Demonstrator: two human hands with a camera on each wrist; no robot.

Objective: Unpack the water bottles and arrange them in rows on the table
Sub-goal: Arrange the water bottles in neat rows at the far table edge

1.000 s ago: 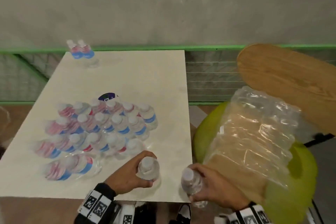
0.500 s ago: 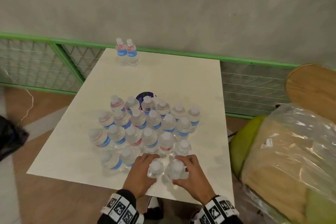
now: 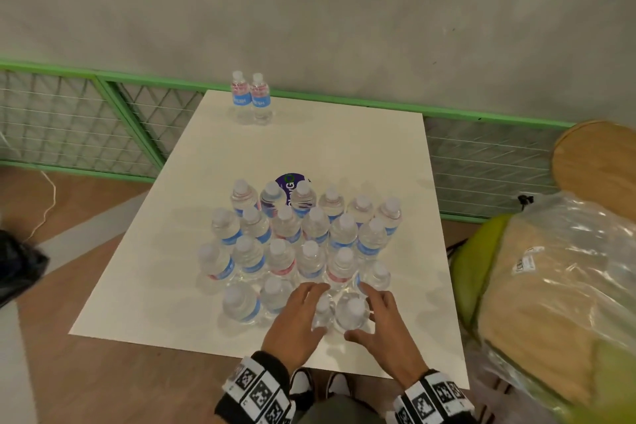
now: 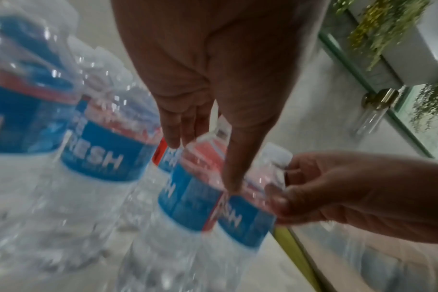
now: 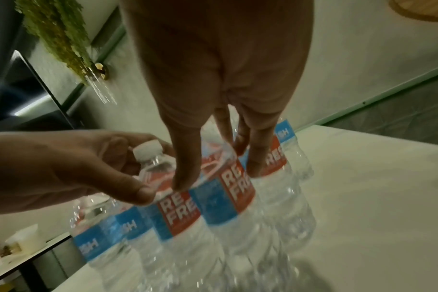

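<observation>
Several clear water bottles (image 3: 303,241) with blue and red labels stand clustered in rows on the white table (image 3: 344,155). At the front of the cluster two bottles stand side by side. My left hand (image 3: 301,315) curls around the left bottle (image 3: 323,308), thumb at the front. Around the right bottle (image 3: 355,310) my right hand (image 3: 382,317) does the same. The left wrist view shows my left hand (image 4: 203,164) on a bottle's label (image 4: 188,197). In the right wrist view my right hand (image 5: 218,175) touches a labelled bottle (image 5: 228,197).
Two more bottles (image 3: 251,98) stand at the table's far edge. Crumpled plastic wrap (image 3: 550,286) lies on a green chair (image 3: 471,262) to the right, beside a round wooden top (image 3: 599,162). A green mesh fence (image 3: 86,120) runs behind. A black object (image 3: 17,268) sits left.
Both hands carried their bottles from the table's front edge up to the cluster and set them down side by side. The head view swung left.
</observation>
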